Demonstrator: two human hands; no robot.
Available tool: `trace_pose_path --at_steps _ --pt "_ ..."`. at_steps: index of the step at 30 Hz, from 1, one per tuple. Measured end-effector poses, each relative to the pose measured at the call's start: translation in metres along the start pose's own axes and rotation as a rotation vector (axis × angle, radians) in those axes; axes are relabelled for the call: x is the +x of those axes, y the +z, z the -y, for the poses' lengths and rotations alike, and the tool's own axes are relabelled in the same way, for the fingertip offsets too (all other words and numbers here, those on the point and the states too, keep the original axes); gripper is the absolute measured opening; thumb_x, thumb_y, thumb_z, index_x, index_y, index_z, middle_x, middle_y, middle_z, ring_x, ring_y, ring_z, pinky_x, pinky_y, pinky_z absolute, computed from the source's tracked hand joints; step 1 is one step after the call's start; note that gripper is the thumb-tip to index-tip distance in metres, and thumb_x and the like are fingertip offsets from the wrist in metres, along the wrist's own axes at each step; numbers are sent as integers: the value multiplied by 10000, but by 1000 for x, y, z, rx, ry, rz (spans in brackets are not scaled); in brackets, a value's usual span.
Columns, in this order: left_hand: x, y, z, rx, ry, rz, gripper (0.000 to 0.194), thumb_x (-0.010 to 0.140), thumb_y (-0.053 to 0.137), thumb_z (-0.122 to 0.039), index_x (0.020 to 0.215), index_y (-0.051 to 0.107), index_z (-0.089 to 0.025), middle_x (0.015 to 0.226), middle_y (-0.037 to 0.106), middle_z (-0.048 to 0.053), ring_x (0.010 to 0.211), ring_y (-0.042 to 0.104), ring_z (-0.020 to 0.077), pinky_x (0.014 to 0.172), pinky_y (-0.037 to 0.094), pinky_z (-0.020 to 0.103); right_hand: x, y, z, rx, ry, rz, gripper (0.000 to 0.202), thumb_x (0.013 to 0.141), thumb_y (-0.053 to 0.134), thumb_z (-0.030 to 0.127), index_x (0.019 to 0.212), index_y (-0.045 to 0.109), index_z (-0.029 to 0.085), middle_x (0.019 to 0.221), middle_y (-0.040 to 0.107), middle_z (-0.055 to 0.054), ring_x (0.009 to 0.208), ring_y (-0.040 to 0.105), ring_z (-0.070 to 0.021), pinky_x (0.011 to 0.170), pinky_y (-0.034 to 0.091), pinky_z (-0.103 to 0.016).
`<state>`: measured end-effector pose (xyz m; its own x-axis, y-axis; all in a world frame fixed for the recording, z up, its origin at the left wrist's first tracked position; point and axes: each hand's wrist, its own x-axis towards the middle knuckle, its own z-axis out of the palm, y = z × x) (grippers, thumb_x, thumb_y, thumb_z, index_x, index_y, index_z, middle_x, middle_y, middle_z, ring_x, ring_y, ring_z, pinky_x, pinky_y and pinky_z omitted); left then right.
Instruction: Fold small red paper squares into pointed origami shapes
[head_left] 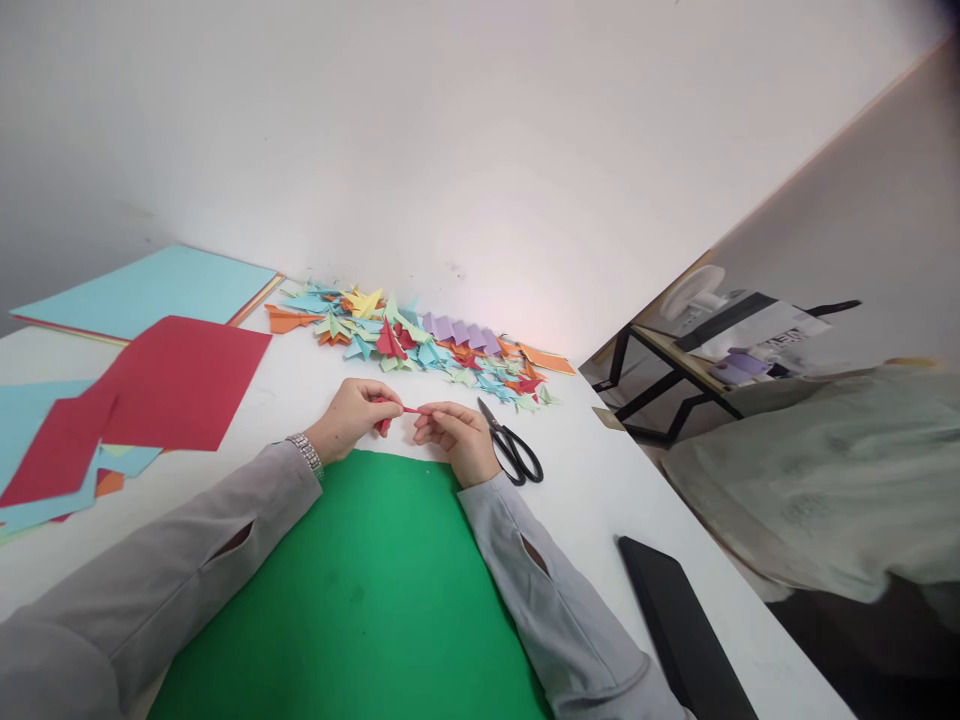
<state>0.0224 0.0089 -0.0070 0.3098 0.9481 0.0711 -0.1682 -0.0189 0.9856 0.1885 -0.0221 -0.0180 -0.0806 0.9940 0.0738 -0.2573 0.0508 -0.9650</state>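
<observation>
Between my two hands is a small piece of folded red paper (pixel 411 409), its thin point stretching from one hand to the other. My left hand (pixel 355 416) pinches the wider part, and some red shows below its fingers. At the thin end, the fingertips of my right hand (pixel 459 436) are pressed together on the tip. Both hands are just above the far edge of a green sheet (pixel 352 590). Black-handled scissors (pixel 513 445) lie on the table right beside my right hand, blades pointing away. My fingers hide part of the red paper's shape.
A heap of small folded paper pieces (pixel 427 350) in many colours lies along the wall. Red sheets (pixel 187 385) and a stack topped with light blue paper (pixel 157 290) are at left. A black flat object (pixel 682 625) lies near the white table's (pixel 577 480) right edge.
</observation>
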Motion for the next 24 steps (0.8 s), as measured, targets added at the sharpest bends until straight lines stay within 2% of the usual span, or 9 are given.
trace_pose_path --at_steps 7,16,24 --pt "-4 2 -3 64 -10 37 30 566 640 -151 576 627 -125 380 503 -39 377 444 71 411 335 204 -5 11 0 -171 20 -15 288 606 783 431 665 678 169 558 664 0 479 610 -114 475 495 -226" --pt "-5 2 -6 54 -19 53 51 566 651 -165 584 632 -122 382 510 -35 381 449 75 413 341 203 -3 10 2 -176 -26 -8 286 570 808 404 559 653 163 518 648 3 405 552 -89 434 469 -213" --pt "-5 2 -6 88 -9 86 58 576 671 -160 597 633 -122 434 542 -27 400 468 73 412 356 195 -4 10 -1 -187 -17 8 279 614 777 431 669 677 177 571 666 1 488 605 -115 501 502 -240"
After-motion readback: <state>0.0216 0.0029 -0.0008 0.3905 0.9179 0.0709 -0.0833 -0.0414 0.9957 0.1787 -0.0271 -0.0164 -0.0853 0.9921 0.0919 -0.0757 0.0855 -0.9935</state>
